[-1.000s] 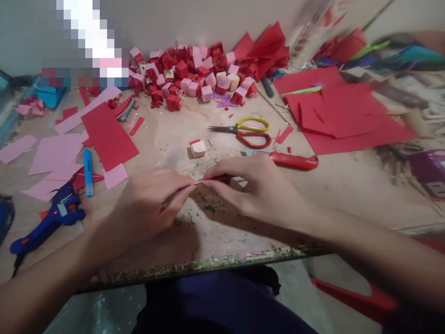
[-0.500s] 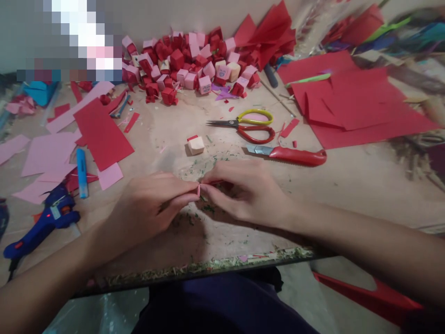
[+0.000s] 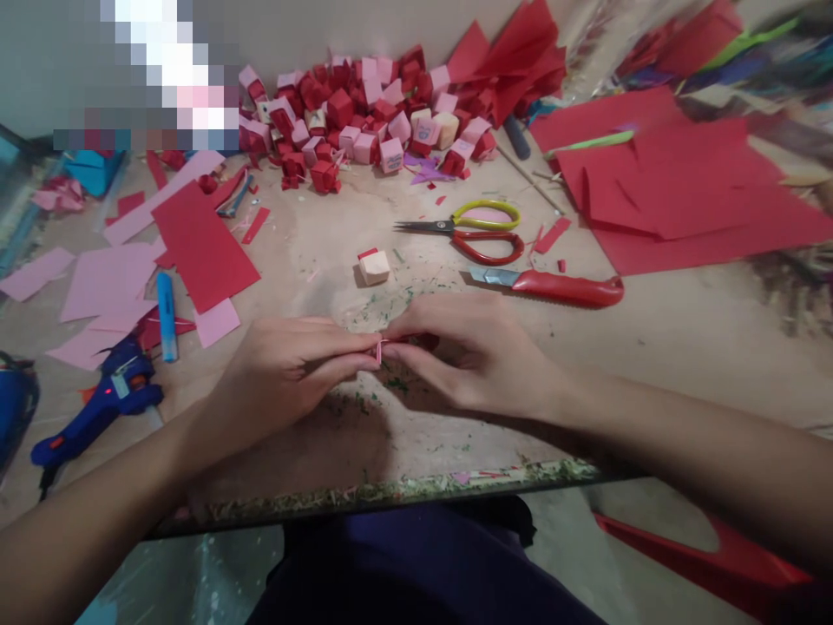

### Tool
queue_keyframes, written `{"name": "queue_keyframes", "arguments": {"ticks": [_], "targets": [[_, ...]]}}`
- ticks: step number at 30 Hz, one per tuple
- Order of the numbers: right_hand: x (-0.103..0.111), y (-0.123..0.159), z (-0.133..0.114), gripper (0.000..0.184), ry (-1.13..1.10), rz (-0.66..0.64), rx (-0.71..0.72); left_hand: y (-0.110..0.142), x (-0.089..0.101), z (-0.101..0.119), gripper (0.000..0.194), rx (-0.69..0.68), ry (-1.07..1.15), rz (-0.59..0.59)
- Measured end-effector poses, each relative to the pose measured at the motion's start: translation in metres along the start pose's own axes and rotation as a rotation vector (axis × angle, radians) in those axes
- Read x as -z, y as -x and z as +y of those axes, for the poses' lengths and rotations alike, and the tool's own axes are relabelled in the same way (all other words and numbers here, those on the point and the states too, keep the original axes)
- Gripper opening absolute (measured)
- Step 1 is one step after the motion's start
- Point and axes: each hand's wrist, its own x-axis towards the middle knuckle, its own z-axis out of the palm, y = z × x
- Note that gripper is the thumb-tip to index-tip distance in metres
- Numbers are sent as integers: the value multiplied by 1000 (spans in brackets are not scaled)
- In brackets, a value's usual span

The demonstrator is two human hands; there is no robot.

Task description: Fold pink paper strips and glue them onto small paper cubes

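- Left hand (image 3: pixel 286 365): thumb and forefinger are pressed together, with no visible gap, on a small folded paper piece (image 3: pixel 378 351), pink along the visible edge.
- Right hand (image 3: pixel 478 356): thumb and forefinger are likewise pinched onto the paper piece; a red part of it is seen under the curled fingers. Its full shape is hidden by the hands.
- Position of workpiece: the paper piece is held between the two sets of fingertips, above the wooden tabletop (image 3: pixel 260 473).
- Just beyond the fingertips, a pale wooden cube (image 3: pixel 374 267) with a red patch is set down.
- Beyond the right hand, a utility knife (image 3: pixel 566 288) is laid with its blade exposed and directed left. Farther out, scissors (image 3: pixel 478 246) with one yellow and one red handle are placed.
- Left of the left hand, a blue glue gun (image 3: pixel 114 395) is laid near the forearm, a small red light showing on its body.
- Beyond both hands, paper-covered cubes (image 3: pixel 357 121) are heaped.
- Caution: the fold could be skewed or torn if the two pinches were twisted unequally.
- Caution: a cut could be caused if the right hand were moved forward onto the blade.
- Caution: since the red light suggests power, a burn could be caused if the gun's hot end were brushed.
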Motion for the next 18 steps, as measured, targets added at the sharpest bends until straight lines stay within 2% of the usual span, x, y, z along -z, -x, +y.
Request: {"name": "queue_keyframes", "arguments": {"ticks": [5, 12, 18], "targets": [[-1, -1, 1, 18, -19, 10, 10, 0, 0, 2, 10, 16, 9, -24], [-1, -3, -12, 15, 37, 87, -61, -8, 2, 16, 12, 164, 20, 28], [-5, -20, -2, 15, 28, 105, -65, -16, 8, 6, 8, 314, 56, 86]]}}
